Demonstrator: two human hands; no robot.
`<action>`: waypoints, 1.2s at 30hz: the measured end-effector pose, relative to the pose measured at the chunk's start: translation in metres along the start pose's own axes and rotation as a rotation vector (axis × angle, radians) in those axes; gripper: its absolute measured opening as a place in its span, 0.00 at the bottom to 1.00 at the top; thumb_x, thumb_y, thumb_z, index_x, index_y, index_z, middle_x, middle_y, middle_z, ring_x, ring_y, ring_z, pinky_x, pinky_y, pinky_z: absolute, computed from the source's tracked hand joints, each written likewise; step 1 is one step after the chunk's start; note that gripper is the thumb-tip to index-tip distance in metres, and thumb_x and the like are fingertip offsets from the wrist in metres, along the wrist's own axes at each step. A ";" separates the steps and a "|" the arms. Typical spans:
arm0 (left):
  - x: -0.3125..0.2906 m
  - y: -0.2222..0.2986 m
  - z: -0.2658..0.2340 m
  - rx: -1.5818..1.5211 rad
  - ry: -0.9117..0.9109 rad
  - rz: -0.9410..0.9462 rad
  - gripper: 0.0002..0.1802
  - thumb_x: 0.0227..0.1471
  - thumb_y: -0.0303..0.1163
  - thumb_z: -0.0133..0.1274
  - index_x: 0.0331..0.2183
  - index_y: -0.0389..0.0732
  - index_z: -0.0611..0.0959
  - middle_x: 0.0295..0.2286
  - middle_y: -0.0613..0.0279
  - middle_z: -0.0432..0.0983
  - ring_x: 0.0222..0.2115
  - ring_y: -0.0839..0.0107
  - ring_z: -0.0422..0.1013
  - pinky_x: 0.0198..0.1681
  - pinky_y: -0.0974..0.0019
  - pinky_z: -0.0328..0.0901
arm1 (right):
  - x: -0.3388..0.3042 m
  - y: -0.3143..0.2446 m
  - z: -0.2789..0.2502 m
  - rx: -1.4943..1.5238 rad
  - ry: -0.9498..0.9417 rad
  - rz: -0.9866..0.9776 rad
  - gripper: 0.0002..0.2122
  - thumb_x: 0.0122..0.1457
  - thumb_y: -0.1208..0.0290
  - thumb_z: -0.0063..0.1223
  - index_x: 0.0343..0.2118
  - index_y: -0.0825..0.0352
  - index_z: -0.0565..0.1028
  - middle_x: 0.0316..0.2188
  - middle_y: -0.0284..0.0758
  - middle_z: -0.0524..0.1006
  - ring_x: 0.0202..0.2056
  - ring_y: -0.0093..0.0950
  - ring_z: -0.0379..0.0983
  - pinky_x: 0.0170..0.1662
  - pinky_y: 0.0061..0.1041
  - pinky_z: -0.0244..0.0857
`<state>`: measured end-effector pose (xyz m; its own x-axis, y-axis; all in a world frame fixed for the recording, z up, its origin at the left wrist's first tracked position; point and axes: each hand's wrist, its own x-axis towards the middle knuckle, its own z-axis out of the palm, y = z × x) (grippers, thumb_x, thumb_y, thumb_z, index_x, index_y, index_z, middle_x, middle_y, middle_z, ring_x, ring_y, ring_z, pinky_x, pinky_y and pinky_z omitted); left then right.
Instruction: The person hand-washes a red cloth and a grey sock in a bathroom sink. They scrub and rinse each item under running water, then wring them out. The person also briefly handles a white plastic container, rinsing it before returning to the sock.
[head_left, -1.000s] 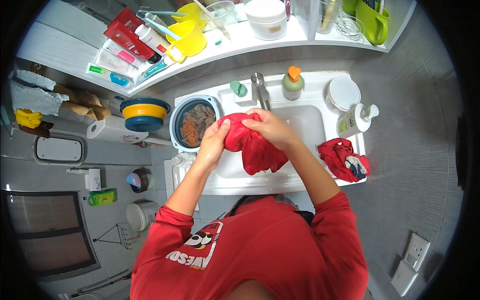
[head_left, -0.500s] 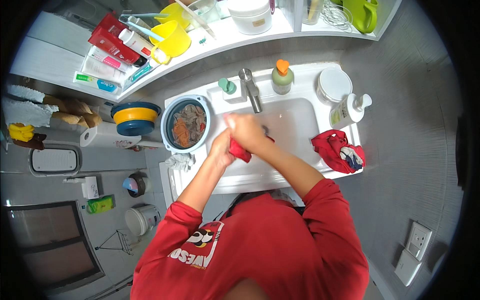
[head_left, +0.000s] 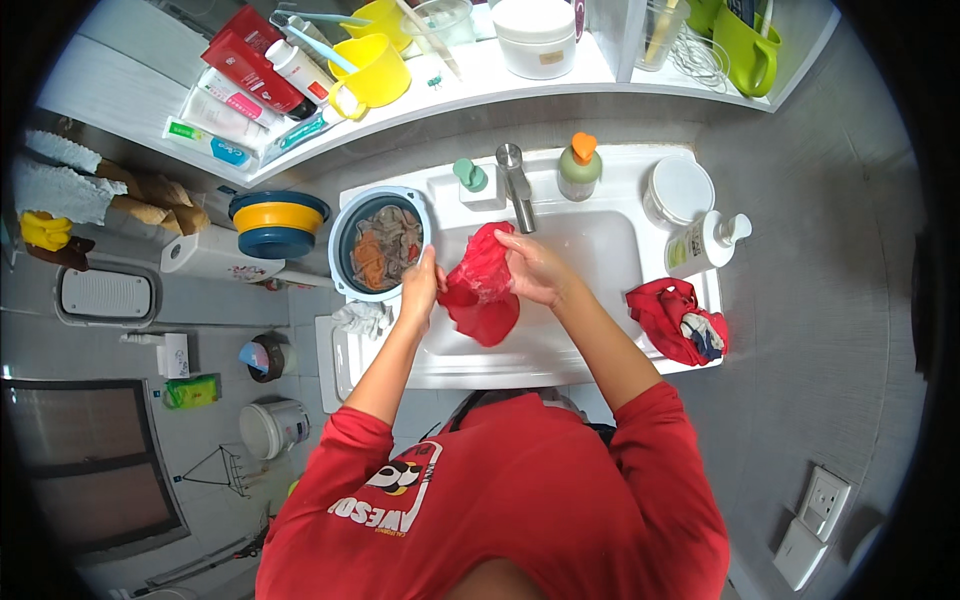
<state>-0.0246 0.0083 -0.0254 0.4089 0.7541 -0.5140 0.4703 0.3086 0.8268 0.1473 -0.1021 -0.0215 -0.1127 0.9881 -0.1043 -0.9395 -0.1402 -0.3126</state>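
Observation:
A small wet red garment with whitish suds on it hangs spread over the white sink. My left hand pinches its left edge, close to the blue basin. At its upper right, my right hand grips the cloth between thumb and fingers, just below the metal faucet. The garment's exact kind is unclear. On the left of the counter, the blue basin contains grey and orange-brown wet clothes. Another bunched red cloth, with white and dark pieces, lies on the sink's right rim.
Behind the sink stand a green soap dispenser and an orange-topped pump bottle. A white tub and a white pump bottle line the right side. A crumpled pale cloth lies beside the basin. Above runs a toiletry shelf.
My hands were pressed together around the bunched red garment. Now they are apart, and the garment is opened out between them. The view has shifted slightly.

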 end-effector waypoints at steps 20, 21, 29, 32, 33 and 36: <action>-0.015 0.000 0.009 -0.823 -0.188 0.196 0.07 0.55 0.32 0.39 0.35 0.40 0.68 0.38 0.54 0.71 0.39 0.62 0.70 0.43 0.57 0.65 | -0.020 0.012 -0.014 -0.416 0.744 -0.516 0.14 0.47 0.81 0.53 0.38 0.69 0.64 0.33 0.34 0.70 0.34 0.23 0.69 0.39 0.25 0.65; -0.016 0.004 0.010 -0.885 -0.135 0.194 0.05 0.55 0.30 0.41 0.27 0.43 0.65 0.33 0.54 0.72 0.35 0.63 0.71 0.40 0.58 0.67 | -0.023 0.012 -0.013 -0.425 0.683 -0.525 0.16 0.47 0.81 0.53 0.39 0.71 0.64 0.32 0.34 0.69 0.33 0.23 0.69 0.38 0.23 0.66; -0.035 0.024 -0.003 -0.428 -0.088 0.419 0.22 0.43 0.17 0.51 0.44 0.35 0.69 0.31 0.54 0.74 0.31 0.70 0.72 0.38 0.71 0.65 | -0.029 0.000 0.014 -1.886 0.637 -0.692 0.09 0.46 0.77 0.53 0.32 0.66 0.73 0.27 0.39 0.69 0.28 0.33 0.67 0.34 0.27 0.63; -0.042 0.042 -0.020 0.540 0.013 0.452 0.15 0.44 0.21 0.53 0.38 0.35 0.75 0.30 0.60 0.75 0.29 0.72 0.71 0.37 0.72 0.64 | -0.025 -0.019 0.021 -2.130 0.434 -0.990 0.07 0.50 0.72 0.50 0.32 0.67 0.72 0.27 0.41 0.69 0.28 0.34 0.67 0.34 0.29 0.61; -0.046 0.049 -0.023 0.670 0.072 0.531 0.07 0.45 0.26 0.53 0.30 0.34 0.77 0.32 0.62 0.74 0.31 0.74 0.70 0.35 0.72 0.63 | -0.024 -0.022 0.025 -2.019 0.399 -0.905 0.07 0.52 0.71 0.48 0.33 0.67 0.71 0.27 0.41 0.69 0.28 0.34 0.66 0.34 0.29 0.61; -0.036 0.043 -0.037 0.747 0.101 0.947 0.07 0.48 0.29 0.50 0.28 0.34 0.75 0.34 0.63 0.72 0.32 0.75 0.68 0.33 0.71 0.63 | -0.021 -0.023 0.036 -1.392 0.423 -0.273 0.09 0.58 0.67 0.41 0.33 0.68 0.68 0.27 0.42 0.68 0.28 0.34 0.65 0.34 0.27 0.60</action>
<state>-0.0479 0.0157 0.0370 0.7884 0.5522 0.2710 0.3673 -0.7761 0.5127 0.1600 -0.1170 0.0222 0.3422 0.9363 -0.0790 0.1709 -0.1447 -0.9746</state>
